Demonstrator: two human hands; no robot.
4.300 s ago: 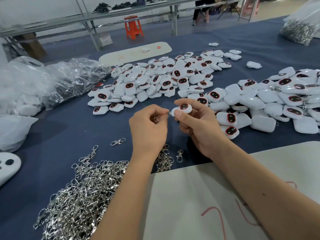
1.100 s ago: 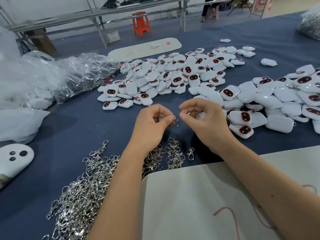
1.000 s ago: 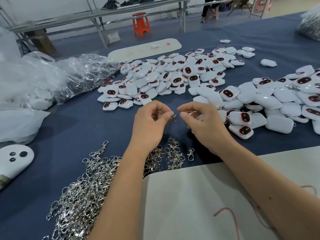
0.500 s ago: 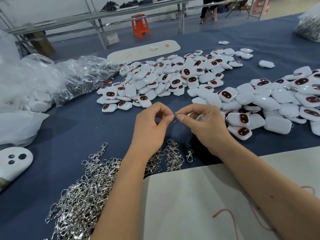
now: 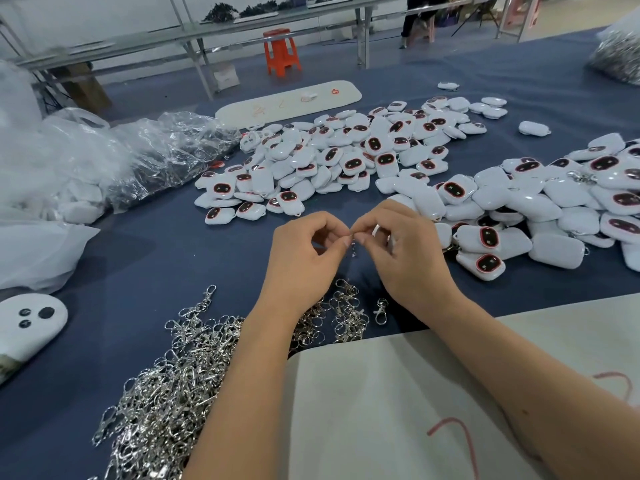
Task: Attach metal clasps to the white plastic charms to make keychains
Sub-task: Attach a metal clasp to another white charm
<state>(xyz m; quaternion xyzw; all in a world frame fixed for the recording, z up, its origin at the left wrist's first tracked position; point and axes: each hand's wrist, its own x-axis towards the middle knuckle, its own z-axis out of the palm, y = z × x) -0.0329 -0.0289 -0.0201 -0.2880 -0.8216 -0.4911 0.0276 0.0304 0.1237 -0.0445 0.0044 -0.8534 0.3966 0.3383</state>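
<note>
Though tiny, silver clasp (image 5: 353, 247), dangling

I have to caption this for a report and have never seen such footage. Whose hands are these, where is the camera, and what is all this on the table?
No machine here: a person's two bare hands, filmed by a camera worn on the head, looking down. The left hand and right hand meet fingertip to fingertip, pinching a small metal clasp. On the blue table lie a pile of loose clasps, heaps of white plastic charms and plastic bags.
</note>
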